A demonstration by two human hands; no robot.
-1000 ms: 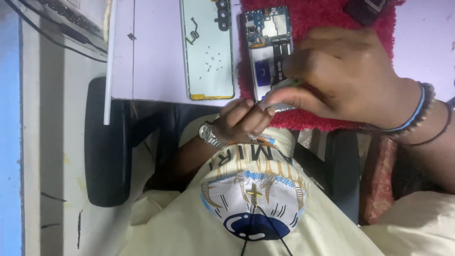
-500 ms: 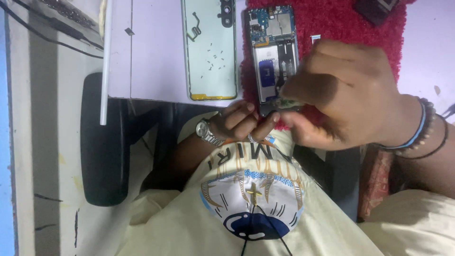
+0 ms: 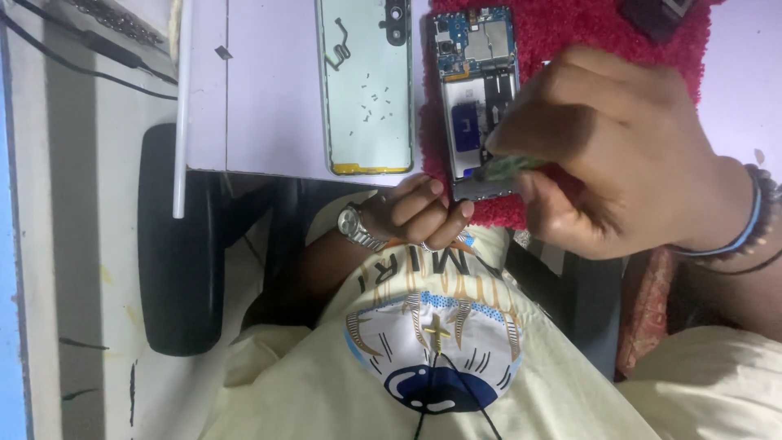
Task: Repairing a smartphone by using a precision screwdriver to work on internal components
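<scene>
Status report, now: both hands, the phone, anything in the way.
Right hand grips a green-tipped tool on the opened phone. Left hand steadies the phone's near end. Back cover lies apart, left; nothing blocking.

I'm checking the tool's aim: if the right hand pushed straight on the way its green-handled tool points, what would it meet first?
Most likely the opened phone with its exposed circuit board lying on the red fuzzy mat: the right hand aims the green-handled tool at its lower part, though whether it touches is unclear.
</scene>
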